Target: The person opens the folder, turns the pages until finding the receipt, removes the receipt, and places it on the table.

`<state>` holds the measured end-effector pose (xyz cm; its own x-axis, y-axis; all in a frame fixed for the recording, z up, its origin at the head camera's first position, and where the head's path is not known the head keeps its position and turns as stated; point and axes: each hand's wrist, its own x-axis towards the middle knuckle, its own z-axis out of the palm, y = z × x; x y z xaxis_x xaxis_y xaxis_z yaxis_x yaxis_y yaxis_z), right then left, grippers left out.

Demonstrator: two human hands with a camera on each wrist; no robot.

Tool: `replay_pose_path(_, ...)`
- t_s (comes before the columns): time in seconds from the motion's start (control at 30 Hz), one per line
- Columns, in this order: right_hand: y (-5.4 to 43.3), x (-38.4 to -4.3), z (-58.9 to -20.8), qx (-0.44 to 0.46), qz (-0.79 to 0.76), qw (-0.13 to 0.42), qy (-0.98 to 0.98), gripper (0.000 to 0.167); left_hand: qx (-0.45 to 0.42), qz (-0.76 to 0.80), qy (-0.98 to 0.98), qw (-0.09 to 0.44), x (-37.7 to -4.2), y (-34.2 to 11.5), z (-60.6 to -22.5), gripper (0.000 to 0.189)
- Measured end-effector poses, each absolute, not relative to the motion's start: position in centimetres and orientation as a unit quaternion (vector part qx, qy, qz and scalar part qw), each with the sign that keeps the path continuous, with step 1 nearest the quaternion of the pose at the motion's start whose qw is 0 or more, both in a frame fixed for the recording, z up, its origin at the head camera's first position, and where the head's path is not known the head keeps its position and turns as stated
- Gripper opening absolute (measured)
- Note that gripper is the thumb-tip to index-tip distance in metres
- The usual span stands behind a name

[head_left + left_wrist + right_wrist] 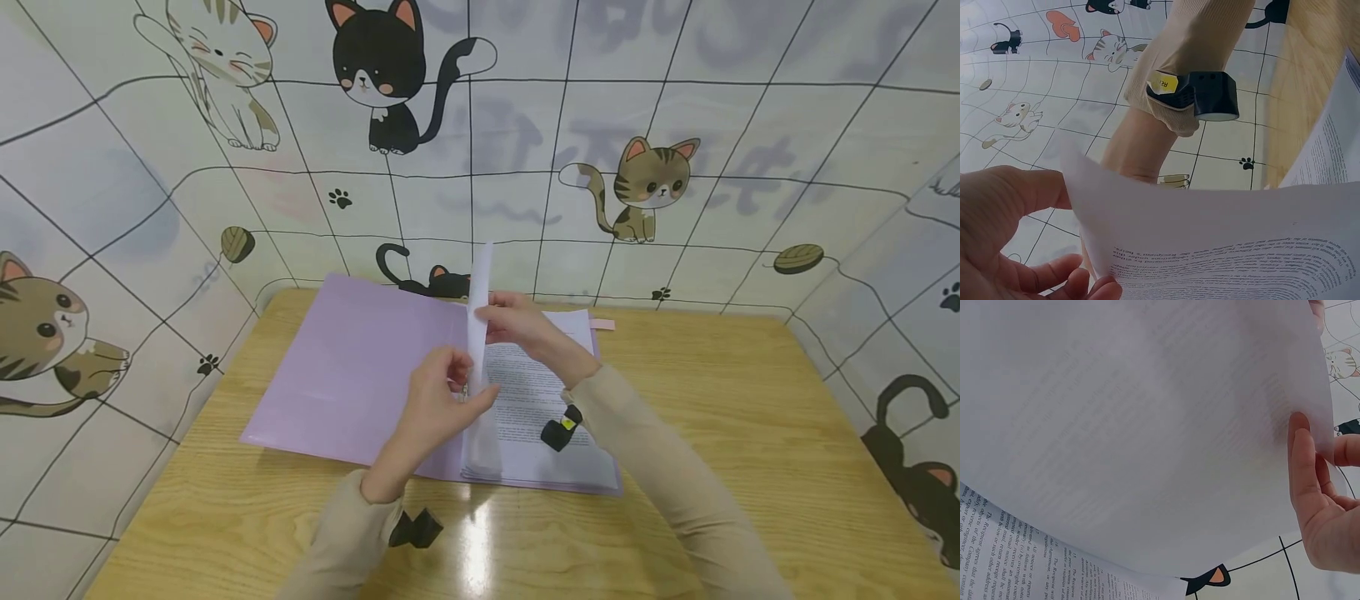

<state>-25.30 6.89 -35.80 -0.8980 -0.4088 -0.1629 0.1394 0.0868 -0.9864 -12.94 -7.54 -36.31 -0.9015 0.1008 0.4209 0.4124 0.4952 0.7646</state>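
Note:
A purple folder [352, 367] lies spread on the table, with printed pages [540, 392] on its right side. One white sheet [480, 333] stands raised nearly edge-on along the fold. My right hand [517, 321] pinches this sheet near its far end; in the right wrist view its fingers [1304, 462] lie along the paper's face, close to the edge. My left hand [442, 392] is lower down beside the sheet, thumb spread from the bent fingers. In the left wrist view the left thumb [1047, 187] reaches the sheet's edge, and the fingertips are by its corner.
The wooden table [735, 417] extends on both sides of the folder. A pink tab [603, 325] juts from the pages' far right edge. Behind stands a wall [517, 208] covered with cat drawings. A small dark camera [561, 429] hangs under the right wrist.

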Motion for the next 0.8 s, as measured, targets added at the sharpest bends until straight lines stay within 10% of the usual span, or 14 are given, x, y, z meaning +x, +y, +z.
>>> replay_pose_path(0.8,6.81,-24.89,-35.60,-0.106,-0.686,0.217,0.687,0.009,-0.158,-0.519,-0.824,0.163,-12.86,-8.00,-36.48,0.025)
